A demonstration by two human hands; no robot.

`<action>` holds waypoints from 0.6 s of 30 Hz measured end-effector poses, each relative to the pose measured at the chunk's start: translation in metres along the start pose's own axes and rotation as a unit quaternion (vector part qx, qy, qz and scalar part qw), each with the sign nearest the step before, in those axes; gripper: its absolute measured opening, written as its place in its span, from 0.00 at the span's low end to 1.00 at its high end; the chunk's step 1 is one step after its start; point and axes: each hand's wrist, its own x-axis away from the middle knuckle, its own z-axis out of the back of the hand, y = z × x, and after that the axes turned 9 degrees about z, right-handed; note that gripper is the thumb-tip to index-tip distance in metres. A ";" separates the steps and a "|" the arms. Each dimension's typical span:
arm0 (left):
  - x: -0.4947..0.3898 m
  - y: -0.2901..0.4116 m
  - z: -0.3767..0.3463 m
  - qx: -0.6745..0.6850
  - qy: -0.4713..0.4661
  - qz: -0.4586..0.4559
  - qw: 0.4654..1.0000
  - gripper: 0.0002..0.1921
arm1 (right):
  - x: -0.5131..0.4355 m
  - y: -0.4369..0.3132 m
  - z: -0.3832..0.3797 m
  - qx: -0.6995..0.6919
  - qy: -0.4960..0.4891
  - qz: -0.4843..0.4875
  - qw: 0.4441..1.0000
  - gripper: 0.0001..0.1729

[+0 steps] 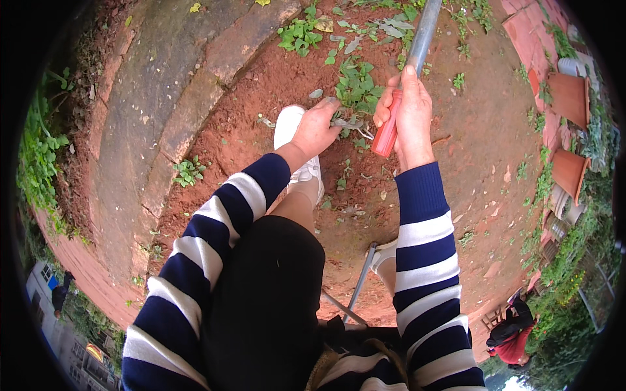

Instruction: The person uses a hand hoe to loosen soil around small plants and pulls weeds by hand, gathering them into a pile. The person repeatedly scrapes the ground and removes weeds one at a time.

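My right hand [413,115] is closed around a grey metal pole [425,34] and a red handle [387,129] that points down toward the soil. The far end of the pole runs out of the picture at the top. My left hand [318,128] pinches some greyish-green leaves [347,123] just above the ground, beside a leafy green plant [359,85]. A thin pale stem or root sticks out from those leaves toward the red handle. Under my left wrist is a white shoe [288,122] on reddish soil.
A stone slab edging [195,93] crosses the left side. Terracotta planters [570,100] line the right edge. Metal legs [361,281] stand below me, near my other shoe [386,254]. A person in red [513,339] is at the lower right.
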 end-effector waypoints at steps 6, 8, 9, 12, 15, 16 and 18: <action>0.001 0.001 0.001 0.012 0.001 0.001 1.000 0.23 | 0.012 0.013 -0.003 0.045 -0.027 -0.056 0.997 0.21; 0.001 0.001 0.001 0.016 0.006 -0.001 1.000 0.23 | 0.035 0.021 -0.007 0.101 -0.035 -0.052 0.993 0.20; 0.001 0.001 0.001 0.015 0.004 0.003 1.000 0.23 | 0.049 0.025 -0.009 0.099 -0.037 -0.057 0.993 0.18; 0.000 0.002 0.000 0.033 -0.013 0.028 0.999 0.23 | 0.079 0.031 -0.014 0.122 -0.035 -0.055 0.990 0.20; 0.001 0.002 0.000 0.028 0.005 0.010 1.000 0.23 | 0.080 0.029 -0.013 0.117 -0.035 -0.041 0.992 0.18; 0.001 0.001 0.000 0.026 0.011 0.003 1.000 0.23 | 0.073 0.026 -0.012 0.114 -0.030 -0.033 0.992 0.17; 0.001 0.001 0.000 0.020 0.008 0.005 1.000 0.23 | 0.051 0.018 -0.007 0.123 -0.021 -0.016 0.992 0.17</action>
